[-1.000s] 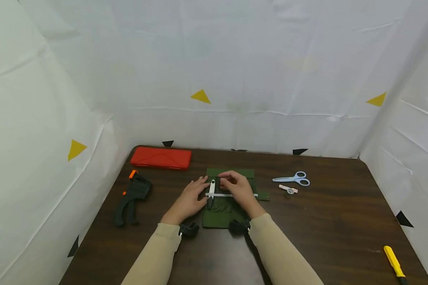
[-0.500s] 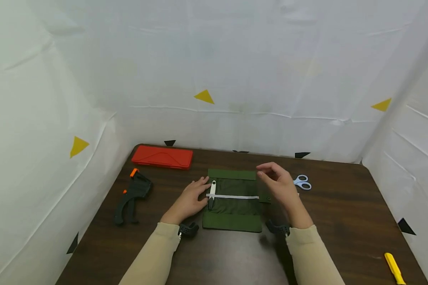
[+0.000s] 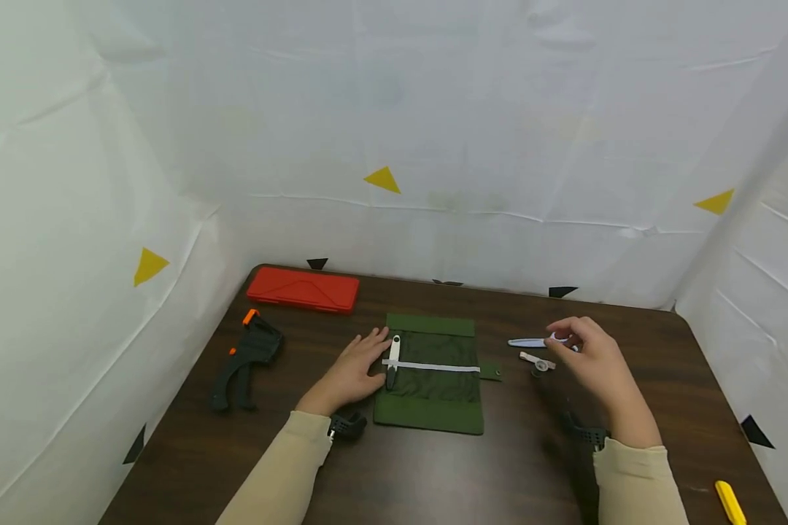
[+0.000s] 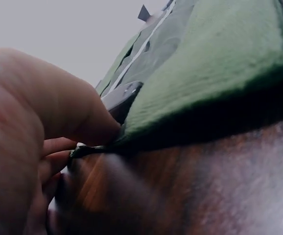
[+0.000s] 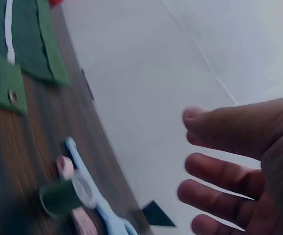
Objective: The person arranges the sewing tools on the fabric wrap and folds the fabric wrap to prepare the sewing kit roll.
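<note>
A green fabric tool roll [image 3: 430,415] lies unrolled on the table, a white elastic strap [image 3: 443,367] across it. Under the strap at its left side is a slim white tool [image 3: 395,348] with a hole at the top and a dark lower end. My left hand [image 3: 349,373] rests at the roll's left edge, fingers spread, thumb against the fabric [image 4: 205,63]. Raised over the light blue scissors [image 3: 527,343], my right hand [image 3: 594,357] has its thumb and fingers apart, with nothing between them. It partly hides the scissors' handles.
Beside the scissors are a green thread spool [image 5: 60,199] and a pale pinkish strip [image 5: 64,166]. A red case [image 3: 302,289] sits at the back left, a dark pistol-grip tool [image 3: 249,357] with orange tips before it. A yellow handle [image 3: 731,503] lies front right.
My right hand has left the top of the tool roll and moved right to the scissors. The left hand stays at the roll's edge. The head view has shifted slightly.
</note>
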`<state>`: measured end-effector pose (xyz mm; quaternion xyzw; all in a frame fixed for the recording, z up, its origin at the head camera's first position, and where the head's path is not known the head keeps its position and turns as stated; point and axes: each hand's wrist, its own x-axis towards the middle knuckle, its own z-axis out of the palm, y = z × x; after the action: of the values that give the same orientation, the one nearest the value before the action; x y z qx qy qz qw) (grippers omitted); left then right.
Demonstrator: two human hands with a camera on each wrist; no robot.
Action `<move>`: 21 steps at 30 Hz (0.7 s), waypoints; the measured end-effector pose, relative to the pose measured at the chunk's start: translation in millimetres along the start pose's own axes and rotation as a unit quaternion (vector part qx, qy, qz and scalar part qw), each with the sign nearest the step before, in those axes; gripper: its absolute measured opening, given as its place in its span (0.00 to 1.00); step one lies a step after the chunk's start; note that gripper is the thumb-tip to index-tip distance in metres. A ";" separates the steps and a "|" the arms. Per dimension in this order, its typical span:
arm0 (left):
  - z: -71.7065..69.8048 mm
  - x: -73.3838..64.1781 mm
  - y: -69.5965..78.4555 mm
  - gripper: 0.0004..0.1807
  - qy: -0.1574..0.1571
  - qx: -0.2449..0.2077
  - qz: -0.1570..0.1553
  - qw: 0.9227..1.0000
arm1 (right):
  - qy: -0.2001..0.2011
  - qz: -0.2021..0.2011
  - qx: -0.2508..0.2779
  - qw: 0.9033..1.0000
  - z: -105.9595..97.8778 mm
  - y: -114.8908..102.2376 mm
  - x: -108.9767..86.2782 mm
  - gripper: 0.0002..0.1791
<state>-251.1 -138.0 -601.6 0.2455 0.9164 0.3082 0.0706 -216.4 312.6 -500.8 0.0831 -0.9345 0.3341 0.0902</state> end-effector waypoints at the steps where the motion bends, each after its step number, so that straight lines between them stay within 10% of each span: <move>1: 0.2 -0.1 0.2 0.39 -0.002 -0.001 0.000 1.000 | -0.008 0.004 -0.003 1.000 -2.1 3.6 -1.6 0.14; 21: 5.3 -0.5 -5.5 0.39 0.024 0.004 0.006 1.000 | -0.121 0.002 -0.010 0.993 15.2 27.2 -5.2 0.20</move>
<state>-251.5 -139.1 -609.2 0.2442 0.9176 0.3103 0.0460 -219.0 324.2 -530.1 0.1205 -0.9421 0.3121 -0.0234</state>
